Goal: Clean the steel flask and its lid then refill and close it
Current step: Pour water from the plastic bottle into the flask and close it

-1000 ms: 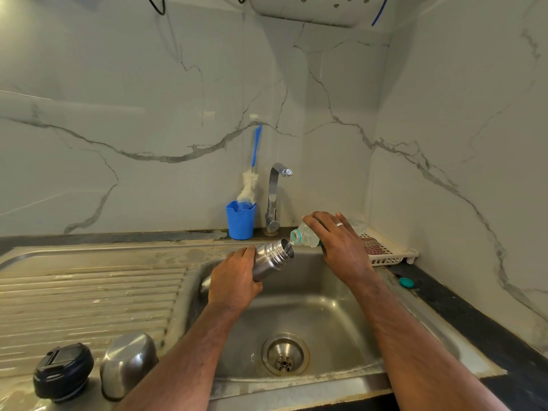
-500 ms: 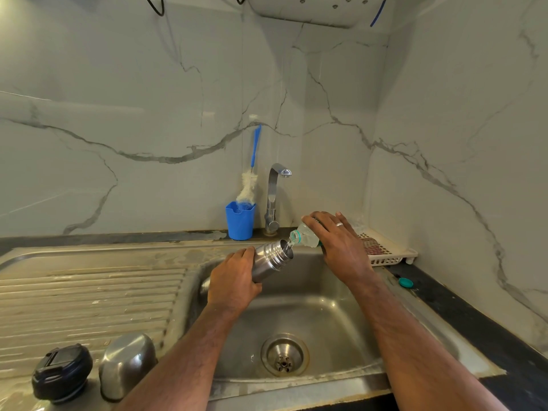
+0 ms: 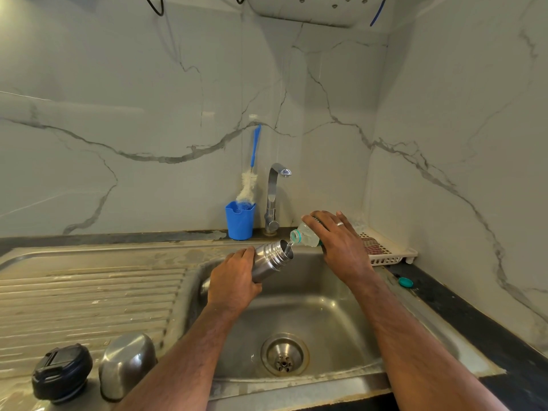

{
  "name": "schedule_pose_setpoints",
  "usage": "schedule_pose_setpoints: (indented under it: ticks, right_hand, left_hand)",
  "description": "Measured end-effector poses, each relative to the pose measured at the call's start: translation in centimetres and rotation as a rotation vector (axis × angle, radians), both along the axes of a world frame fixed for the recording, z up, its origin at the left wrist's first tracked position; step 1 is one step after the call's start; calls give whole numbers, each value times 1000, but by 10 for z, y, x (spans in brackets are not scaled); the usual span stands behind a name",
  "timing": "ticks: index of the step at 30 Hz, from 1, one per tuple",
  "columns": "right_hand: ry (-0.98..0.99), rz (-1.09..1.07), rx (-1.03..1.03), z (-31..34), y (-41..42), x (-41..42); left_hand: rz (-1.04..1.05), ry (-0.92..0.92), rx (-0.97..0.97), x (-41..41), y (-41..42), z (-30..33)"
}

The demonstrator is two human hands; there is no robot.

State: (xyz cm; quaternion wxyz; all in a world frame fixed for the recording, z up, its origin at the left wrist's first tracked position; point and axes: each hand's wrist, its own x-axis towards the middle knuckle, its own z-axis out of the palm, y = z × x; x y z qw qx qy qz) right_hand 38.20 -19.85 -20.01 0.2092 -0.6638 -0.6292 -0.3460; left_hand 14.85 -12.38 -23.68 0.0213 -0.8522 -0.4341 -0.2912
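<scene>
Left hand (image 3: 234,280) grips the tilted flask (image 3: 268,262) over the sink (image 3: 335,315); right hand (image 3: 341,247), at two o'clock, clasps a bottle (image 3: 305,237) pouring water in. Black lid (image 3: 61,372) sits at seven o'clock.

The bench (image 3: 462,295) carries a steel sink (image 3: 89,292), blue cup (image 3: 239,221), white tray (image 3: 385,253), teal cap (image 3: 405,282), black lid (image 3: 61,372) and steel cap (image 3: 126,364).

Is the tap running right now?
Off. No stream falls from the tap spout; the water entering the steel flask comes from the plastic bottle.
</scene>
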Motion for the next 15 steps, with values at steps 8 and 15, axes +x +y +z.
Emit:
schedule_pose_setpoints:
  ticks: [8, 15]
  right_hand:
    - [-1, 2, 0, 0, 1, 0]
    - [0, 12, 4, 0, 0, 0]
  left_hand:
    - [6, 4, -7, 0, 0, 0]
    - [11, 6, -1, 0, -1, 0]
